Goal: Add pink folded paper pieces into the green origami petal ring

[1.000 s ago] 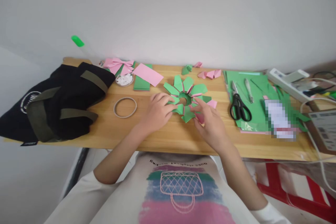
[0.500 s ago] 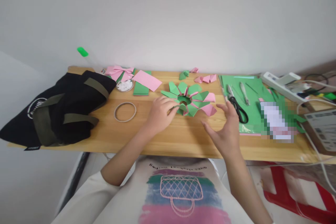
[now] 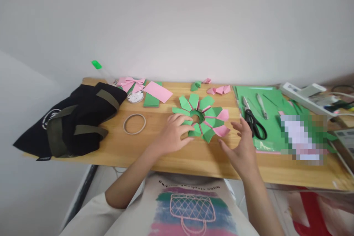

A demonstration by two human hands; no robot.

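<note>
A ring-shaped folded paper flower (image 3: 209, 122), with green petals and two pink ones on its right side, is in the middle of the wooden table. My left hand (image 3: 174, 135) pinches its lower-left petals between thumb and fingers. The fingers cover part of those petals. To the right of the flower, my right hand (image 3: 242, 149) is open, thumb and fingers spread, close to the pink petals but apart from them. Nothing is in that hand.
A tape roll (image 3: 134, 124) lies left, beside a black bag (image 3: 80, 121). Behind are pink sheets (image 3: 158, 92), green sheets (image 3: 151, 100) and folded pieces (image 3: 219, 90). At right, scissors (image 3: 253, 120) and a cutter (image 3: 261, 106) rest on green paper (image 3: 272, 132), near a power strip (image 3: 306, 97).
The whole view has shifted slightly, so the table sits lower. The flower's ring faces up more fully now, and my left fingers lie further over its lower-left petals. My right hand stays open.
</note>
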